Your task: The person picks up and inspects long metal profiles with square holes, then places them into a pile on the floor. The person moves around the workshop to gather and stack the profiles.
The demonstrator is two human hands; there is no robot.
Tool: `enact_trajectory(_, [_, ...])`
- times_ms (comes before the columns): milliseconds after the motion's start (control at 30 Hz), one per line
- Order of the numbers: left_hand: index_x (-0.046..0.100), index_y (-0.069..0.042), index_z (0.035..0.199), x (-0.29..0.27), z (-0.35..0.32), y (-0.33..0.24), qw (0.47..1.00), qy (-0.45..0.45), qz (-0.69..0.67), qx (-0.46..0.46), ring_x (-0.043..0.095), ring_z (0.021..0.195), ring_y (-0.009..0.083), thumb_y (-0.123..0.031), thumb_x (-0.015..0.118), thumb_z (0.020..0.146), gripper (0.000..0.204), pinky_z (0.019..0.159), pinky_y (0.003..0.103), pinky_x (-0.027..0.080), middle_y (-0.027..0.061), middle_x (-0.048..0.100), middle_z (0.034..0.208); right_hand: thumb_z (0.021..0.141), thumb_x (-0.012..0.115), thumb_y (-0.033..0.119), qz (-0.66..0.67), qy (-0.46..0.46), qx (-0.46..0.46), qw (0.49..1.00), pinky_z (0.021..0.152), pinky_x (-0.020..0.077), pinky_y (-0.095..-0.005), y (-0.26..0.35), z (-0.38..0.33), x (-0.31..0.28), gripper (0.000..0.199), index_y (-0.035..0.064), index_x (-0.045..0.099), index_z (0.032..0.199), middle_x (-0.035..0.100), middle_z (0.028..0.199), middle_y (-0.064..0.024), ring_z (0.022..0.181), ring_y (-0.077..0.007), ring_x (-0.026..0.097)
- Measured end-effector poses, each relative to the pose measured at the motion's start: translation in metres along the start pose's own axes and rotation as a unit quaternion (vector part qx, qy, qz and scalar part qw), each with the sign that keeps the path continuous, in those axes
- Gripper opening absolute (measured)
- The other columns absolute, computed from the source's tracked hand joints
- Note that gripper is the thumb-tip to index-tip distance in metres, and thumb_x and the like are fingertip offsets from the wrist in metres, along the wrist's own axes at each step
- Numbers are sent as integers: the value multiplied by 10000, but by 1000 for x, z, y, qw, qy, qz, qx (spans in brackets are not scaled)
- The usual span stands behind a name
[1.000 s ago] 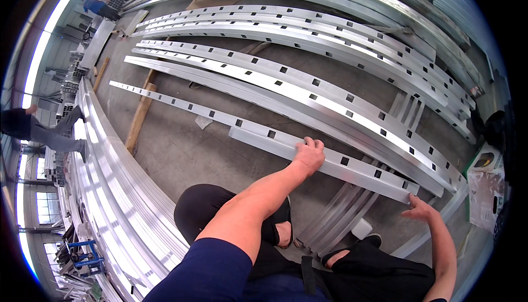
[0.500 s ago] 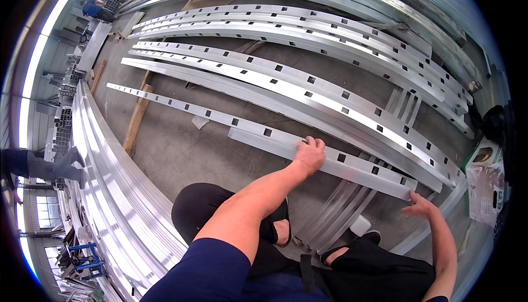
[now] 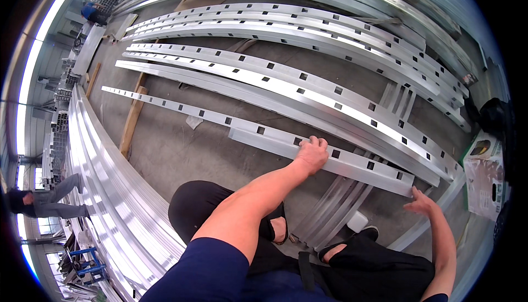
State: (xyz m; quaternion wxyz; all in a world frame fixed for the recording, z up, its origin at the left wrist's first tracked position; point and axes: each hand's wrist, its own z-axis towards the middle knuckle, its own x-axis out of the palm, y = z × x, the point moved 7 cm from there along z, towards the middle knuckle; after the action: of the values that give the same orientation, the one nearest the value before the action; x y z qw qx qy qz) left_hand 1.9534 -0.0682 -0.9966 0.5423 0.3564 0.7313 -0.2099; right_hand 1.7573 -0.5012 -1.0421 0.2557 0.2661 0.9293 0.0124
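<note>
Metal bar [image 3: 245, 126] with holes was grasped over its upper edge by the left hand [image 3: 313, 155]; the right hand [image 3: 422, 203], unclenched, was at its right end.

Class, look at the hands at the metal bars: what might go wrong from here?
The right hand is at the end of the holed bar; a sharp edge might nick it. The left hand rests over that bar, with a shorter plain bar alongside; if they shift, it could get pinched.
</note>
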Motion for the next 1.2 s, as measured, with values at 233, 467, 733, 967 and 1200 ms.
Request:
enact_trajectory(233, [692,-45,992,-5,6,0,1000,-21,-7,4,538,1105,352,-162,757,682,337,706,465,546,170,530,1189,701,779,323,39,14,-25,999,862,546,-382,13,-18,1,1098,-34,137,1517,311,1490,-253,1218,-311,526])
enact_trajectory(467, [675,-63,958,-11,-57,52,998,39,-36,-15,506,1167,379,-77,710,646,314,848,496,523,191,492,1262,682,795,428,13,74,-86,993,1131,319,-422,117,-7,5,1118,-62,191,1484,259,1526,-274,1399,-351,325])
enact_trajectory(733, [645,-84,1030,5,-65,64,996,84,-1,-31,443,1259,350,-143,788,597,460,861,494,505,164,431,1375,714,732,444,73,97,-90,988,1108,351,-389,131,-16,4,1133,-40,99,1520,257,1532,-253,1390,-352,342])
enact_trajectory(967, [653,-64,959,17,-87,88,997,64,-20,-49,401,1313,374,-95,757,585,389,887,506,472,173,399,1431,738,718,418,71,108,-112,985,1048,401,-397,157,-34,13,1122,-48,61,1519,285,1491,-223,1322,-351,415])
enact_trajectory(1200, [654,-71,956,17,-100,116,992,83,2,-94,415,1295,342,-105,770,584,391,899,493,478,144,405,1408,732,745,374,65,110,-174,976,1003,469,-389,183,-26,23,1159,-21,-3,1525,88,1590,-207,1252,-340,498])
